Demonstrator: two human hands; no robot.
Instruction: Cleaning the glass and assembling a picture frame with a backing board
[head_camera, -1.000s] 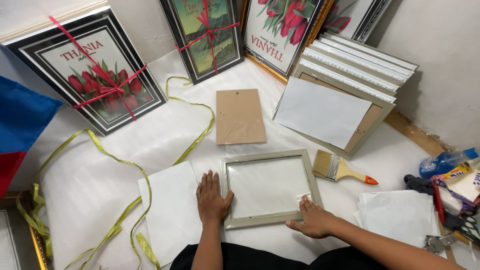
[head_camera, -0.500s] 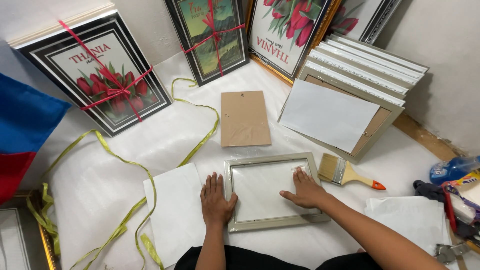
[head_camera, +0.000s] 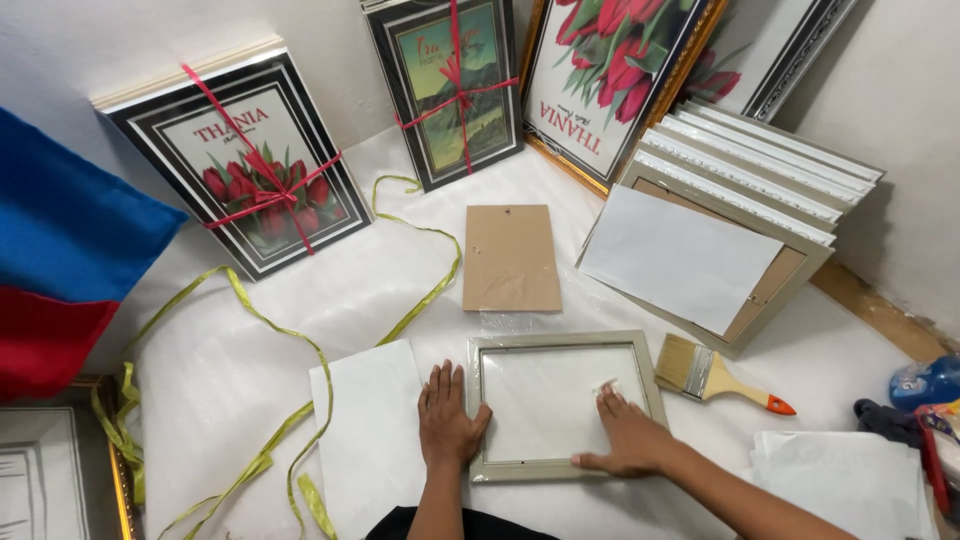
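Two hands (head_camera: 450, 420), three ribbon-tied framed prints (head_camera: 245, 165), one paintbrush (head_camera: 715, 372), one brown backing board (head_camera: 511, 257)

Left hand (head_camera: 447, 422) flat, fingers spread, right hand (head_camera: 628, 440) palm down, fingers extended

Grey-beige picture frame (head_camera: 565, 343), brown backing board (head_camera: 511, 257), yellow-green ribbon (head_camera: 262, 322), paintbrush (head_camera: 722, 375) with wooden, orange-tipped handle, red ribbon (head_camera: 262, 188) crossed over black-framed red tulip print (head_camera: 240, 160), blue-and-red cloth (head_camera: 60, 260).
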